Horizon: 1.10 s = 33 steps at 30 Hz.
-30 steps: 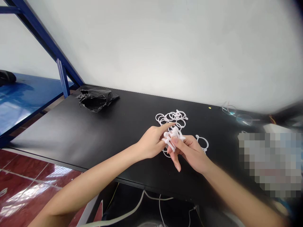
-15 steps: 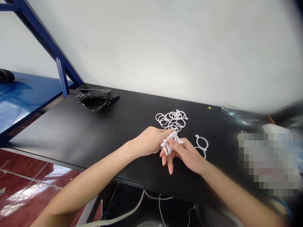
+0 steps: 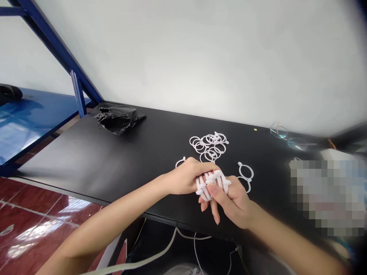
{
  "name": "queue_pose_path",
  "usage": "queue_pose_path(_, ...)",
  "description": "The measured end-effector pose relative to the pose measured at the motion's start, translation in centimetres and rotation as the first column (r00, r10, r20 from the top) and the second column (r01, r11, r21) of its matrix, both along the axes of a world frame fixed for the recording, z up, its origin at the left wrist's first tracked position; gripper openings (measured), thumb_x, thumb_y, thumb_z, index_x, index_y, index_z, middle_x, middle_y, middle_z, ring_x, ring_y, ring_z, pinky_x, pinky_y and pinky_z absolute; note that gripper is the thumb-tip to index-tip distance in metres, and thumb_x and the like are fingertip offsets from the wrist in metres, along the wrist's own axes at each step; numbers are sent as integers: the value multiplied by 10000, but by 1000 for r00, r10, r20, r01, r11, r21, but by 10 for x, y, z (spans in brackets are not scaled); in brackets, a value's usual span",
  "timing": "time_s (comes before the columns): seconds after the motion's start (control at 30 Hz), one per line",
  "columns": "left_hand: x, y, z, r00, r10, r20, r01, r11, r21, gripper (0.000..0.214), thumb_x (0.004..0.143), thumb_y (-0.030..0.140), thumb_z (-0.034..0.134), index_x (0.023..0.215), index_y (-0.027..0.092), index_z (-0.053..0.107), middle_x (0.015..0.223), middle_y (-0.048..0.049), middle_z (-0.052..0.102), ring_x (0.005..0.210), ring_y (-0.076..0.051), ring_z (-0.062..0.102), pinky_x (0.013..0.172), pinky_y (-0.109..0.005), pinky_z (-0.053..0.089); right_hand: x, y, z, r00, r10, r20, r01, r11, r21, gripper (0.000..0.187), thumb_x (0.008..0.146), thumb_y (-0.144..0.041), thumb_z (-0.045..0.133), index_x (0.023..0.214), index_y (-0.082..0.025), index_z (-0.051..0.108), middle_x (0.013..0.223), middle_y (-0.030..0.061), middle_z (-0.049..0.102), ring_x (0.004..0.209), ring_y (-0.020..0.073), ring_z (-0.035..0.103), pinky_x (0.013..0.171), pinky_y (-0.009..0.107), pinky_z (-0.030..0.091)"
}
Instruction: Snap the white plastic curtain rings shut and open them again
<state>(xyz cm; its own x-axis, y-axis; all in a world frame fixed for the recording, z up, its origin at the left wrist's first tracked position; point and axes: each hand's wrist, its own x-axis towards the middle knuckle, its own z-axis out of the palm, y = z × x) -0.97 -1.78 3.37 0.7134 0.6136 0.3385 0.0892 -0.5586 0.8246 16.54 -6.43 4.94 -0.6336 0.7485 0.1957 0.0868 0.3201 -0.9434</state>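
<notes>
My left hand (image 3: 186, 176) and my right hand (image 3: 231, 200) meet over the front of the black table (image 3: 86, 160). Between them they grip a bunch of white plastic rings (image 3: 211, 183), stacked side by side. The left fingers curl over the bunch from the left. The right thumb presses on it from the front, with the other right fingers hanging below. A loose pile of white rings (image 3: 209, 147) lies just behind the hands. One single ring (image 3: 245, 172) lies to the right, and part of another ring (image 3: 180, 161) peeks out behind my left hand.
A crumpled black plastic bag (image 3: 117, 118) lies at the table's back left. Clear glasses (image 3: 286, 137) rest at the back right. A blue metal frame and shelf (image 3: 34, 114) stand to the left. Cables (image 3: 183, 244) hang under the table's front edge. A blurred-out area covers the right side.
Both hands have drawn nearer to me and lower with the bunch of rings. My left hand has closed over the bunch, and a ring behind it has come into view.
</notes>
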Motion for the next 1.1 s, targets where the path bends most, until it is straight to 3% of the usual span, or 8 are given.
queue_pose_path(0.1,1,-3,1,999,-6,44,11,994,-105,161,867,288,577,915,146,633,670,0,654,578,-98,587,574,-181,451,0,0,8,998,5,66,-17,983,180,614,1020,-261,317,473,-216,590,498,36,656,610,162,692,661,297,570)
queue_pose_path(0.23,5,-4,3,994,52,91,-20,946,-324,350,970,395,443,836,128,626,660,-24,632,545,-98,584,517,-186,434,0,3,9,991,-25,132,-23,937,349,540,1008,-246,359,520,-208,587,614,52,700,592,152,666,586,278,541)
queue_pose_path(0.4,7,0,7,997,58,52,-33,916,-399,369,967,405,456,869,121,671,714,-36,635,586,-103,579,550,-198,450,0,4,6,996,-25,91,-9,937,350,470,1010,-223,360,621,-193,623,433,-11,590,499,127,621,582,247,527)
queue_pose_path(0.53,6,-1,9,999,25,48,0,889,-458,361,968,392,446,945,126,688,683,-29,634,550,-100,560,509,-189,428,0,3,8,997,22,79,-47,944,326,476,1009,-233,367,620,-190,638,469,-3,625,515,121,625,609,244,524)
queue_pose_path(0.67,1,1,9,998,44,50,-26,948,-316,296,932,372,504,927,119,659,710,-28,644,608,-115,588,579,-200,457,1,9,4,999,33,42,-40,982,183,553,1029,-321,308,631,-180,664,580,41,684,666,156,677,685,279,539)
queue_pose_path(0.83,-14,13,11,980,100,-171,-112,992,-60,180,873,289,542,797,133,588,634,35,532,563,-79,444,533,-177,356,4,18,-7,997,-65,-28,65,998,2,457,978,-470,434,786,-165,714,748,74,715,743,197,692,724,329,544)
queue_pose_path(0.97,-47,37,19,920,275,-278,-254,961,110,206,879,270,482,757,123,560,651,26,534,579,-81,432,556,-185,332,5,24,-9,927,-360,-106,348,930,-122,365,954,-473,497,1076,-182,679,797,67,726,665,182,696,605,291,545)
queue_pose_path(1.1,-91,74,25,786,438,-436,-385,899,208,218,841,245,461,676,130,547,608,11,536,584,-103,467,553,-199,319,5,31,-6,867,-488,-98,467,866,-181,352,945,-470,513,990,-178,706,655,42,707,589,164,671,580,280,544)
